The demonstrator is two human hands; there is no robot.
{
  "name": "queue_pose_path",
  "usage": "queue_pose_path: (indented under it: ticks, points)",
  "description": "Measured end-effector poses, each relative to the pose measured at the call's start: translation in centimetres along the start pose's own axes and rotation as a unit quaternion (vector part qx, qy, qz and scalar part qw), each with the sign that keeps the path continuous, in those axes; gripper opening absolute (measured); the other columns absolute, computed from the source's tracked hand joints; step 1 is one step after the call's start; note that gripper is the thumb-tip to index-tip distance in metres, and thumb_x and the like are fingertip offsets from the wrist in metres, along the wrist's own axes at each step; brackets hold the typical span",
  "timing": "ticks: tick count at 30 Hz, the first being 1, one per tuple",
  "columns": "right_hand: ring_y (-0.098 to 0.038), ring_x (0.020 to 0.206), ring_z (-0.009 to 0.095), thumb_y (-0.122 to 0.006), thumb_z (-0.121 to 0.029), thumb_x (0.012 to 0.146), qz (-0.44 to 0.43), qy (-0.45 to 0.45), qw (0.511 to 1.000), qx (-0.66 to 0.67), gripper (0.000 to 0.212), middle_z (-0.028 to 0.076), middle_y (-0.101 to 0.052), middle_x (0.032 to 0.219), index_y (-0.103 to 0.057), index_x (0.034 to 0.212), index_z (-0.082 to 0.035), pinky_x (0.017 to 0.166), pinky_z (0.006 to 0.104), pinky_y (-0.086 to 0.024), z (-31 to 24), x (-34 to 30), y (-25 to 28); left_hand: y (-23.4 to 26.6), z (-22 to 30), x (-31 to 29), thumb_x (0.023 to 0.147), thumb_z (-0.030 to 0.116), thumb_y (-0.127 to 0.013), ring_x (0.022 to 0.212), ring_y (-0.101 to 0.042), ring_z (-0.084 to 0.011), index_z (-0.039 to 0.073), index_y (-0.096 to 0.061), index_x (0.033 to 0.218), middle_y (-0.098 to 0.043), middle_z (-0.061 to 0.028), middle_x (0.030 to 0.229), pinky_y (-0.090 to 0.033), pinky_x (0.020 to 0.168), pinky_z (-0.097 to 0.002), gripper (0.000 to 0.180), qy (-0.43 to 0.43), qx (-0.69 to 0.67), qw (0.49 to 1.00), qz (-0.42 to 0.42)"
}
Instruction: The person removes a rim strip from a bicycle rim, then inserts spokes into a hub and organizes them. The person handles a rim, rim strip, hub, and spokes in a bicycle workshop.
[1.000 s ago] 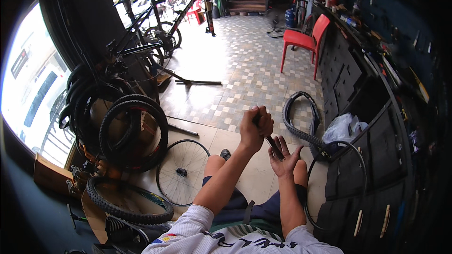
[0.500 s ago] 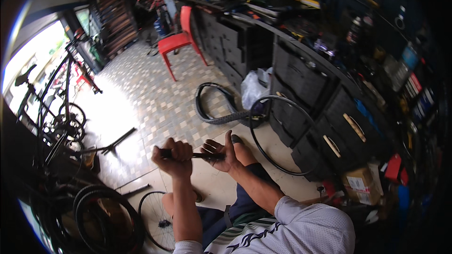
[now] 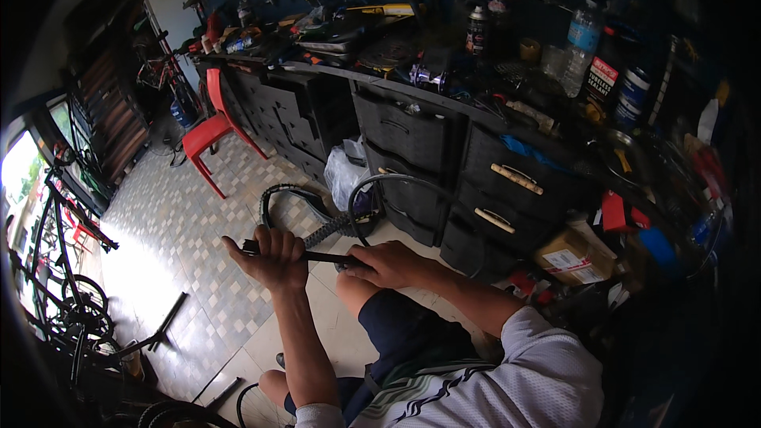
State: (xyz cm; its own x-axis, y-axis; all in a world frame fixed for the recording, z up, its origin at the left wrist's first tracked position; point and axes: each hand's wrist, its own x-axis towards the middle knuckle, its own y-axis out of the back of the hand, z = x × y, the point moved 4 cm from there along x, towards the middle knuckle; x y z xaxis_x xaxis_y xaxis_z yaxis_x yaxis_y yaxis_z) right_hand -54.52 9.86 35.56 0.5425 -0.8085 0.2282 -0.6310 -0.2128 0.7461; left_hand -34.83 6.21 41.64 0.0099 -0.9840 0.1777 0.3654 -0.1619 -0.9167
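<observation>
A slim black rod-like tool (image 3: 323, 257) lies nearly level between my two hands; its exact kind I cannot make out. My left hand (image 3: 279, 260) has its fingers wrapped round the left end, thumb stuck out to the left. Around the other end my right hand (image 3: 386, 265) is closed, back of the hand up, hiding that tip. Both hands are held above my bare knee and dark shorts (image 3: 412, 333). Past the hands, a knobbly tyre (image 3: 321, 232) lies on the floor, and a thin black hoop (image 3: 412, 180) stands against the drawers.
A red chair (image 3: 208, 141) stands ahead on the tiled floor. Dark drawer units (image 3: 404, 123) under a cluttered workbench line the right side, with a white plastic bag (image 3: 346, 176) beside them. A cardboard box (image 3: 569, 258) sits at right. Bicycles (image 3: 71, 293) stand at left.
My right hand, open with thumb raised before, is now closed on the tool's right end. My left thumb now sticks out from the tool. The view has turned to the right.
</observation>
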Motion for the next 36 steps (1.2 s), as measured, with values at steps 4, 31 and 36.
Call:
queue_pose_path:
  ticks: [4, 31, 36]
  points:
    - [-0.07, 0.088, 0.041, -0.059, -0.035, 0.101, 0.028, -0.002, 0.998, 0.049, 0.041, 0.022, -0.071, 0.094, -0.053, 0.131, -0.007, 0.076, 0.0483, -0.053, -1.1, -3.1, 3.6, -0.8, -2.1, 2.2, 0.1, 0.054, -0.056, 0.045, -0.018, -0.0083, 0.021, -0.028, 0.055, -0.02, 0.0067, 0.05, -0.016, 0.042, -0.0272, 0.062, 0.064, -0.007, 0.997, -0.034]
    - [-0.072, 0.097, 0.038, -0.055, -0.014, 0.094, 0.263, -0.366, 0.748, -0.487, 0.034, 0.019, -0.069, 0.111, -0.064, 0.127, -0.007, 0.08, 0.0483, -0.059, 10.0, -1.2, 28.7, 8.8, -6.8, -1.0, 0.1, 0.032, -0.062, 0.086, -0.063, -0.018, 0.01, -0.064, 0.102, -0.066, -0.0047, 0.096, -0.05, 0.072, -0.0329, 0.023, 0.147, 0.301, 0.941, 0.049]
    - [-0.066, 0.106, 0.034, -0.056, -0.016, 0.095, 0.247, -0.358, 0.731, -0.526, 0.034, 0.017, -0.061, 0.123, -0.066, 0.126, -0.007, 0.08, 0.048, -0.058, 10.7, -0.5, 27.5, 9.4, -6.4, -1.2, 0.101, 0.031, -0.062, 0.084, -0.063, -0.0177, 0.008, -0.063, 0.101, -0.064, -0.0042, 0.093, -0.05, 0.07, -0.0324, 0.023, 0.142, 0.286, 0.947, 0.044]
